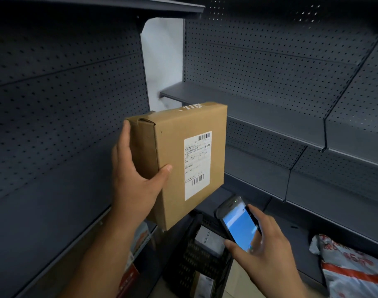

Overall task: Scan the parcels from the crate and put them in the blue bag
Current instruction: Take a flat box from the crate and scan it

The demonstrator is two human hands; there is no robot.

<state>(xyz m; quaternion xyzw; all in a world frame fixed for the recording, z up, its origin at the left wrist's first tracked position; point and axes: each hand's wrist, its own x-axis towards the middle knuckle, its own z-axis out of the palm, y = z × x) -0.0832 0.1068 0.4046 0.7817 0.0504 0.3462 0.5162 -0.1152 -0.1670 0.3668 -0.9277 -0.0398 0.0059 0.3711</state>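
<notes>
My left hand (134, 175) grips a flat brown cardboard parcel (175, 147) by its left edge and holds it up, tilted, with its white shipping label (197, 166) facing me. My right hand (263, 252) holds a black handheld scanner (237, 222) just below the parcel's lower right corner, its blue screen lit. Below both hands stands the black lattice crate (196, 265) on the floor, with a grey parcel (207, 239) and another one lower down inside. The blue bag is out of view.
Dark grey pegboard shelving surrounds me: a deep shelf (44, 222) on the left, stepped shelves (280, 125) on the right. A white and red plastic mailer bag (351, 267) lies on the lower right shelf. Red and white packets (132, 269) sit under the left shelf.
</notes>
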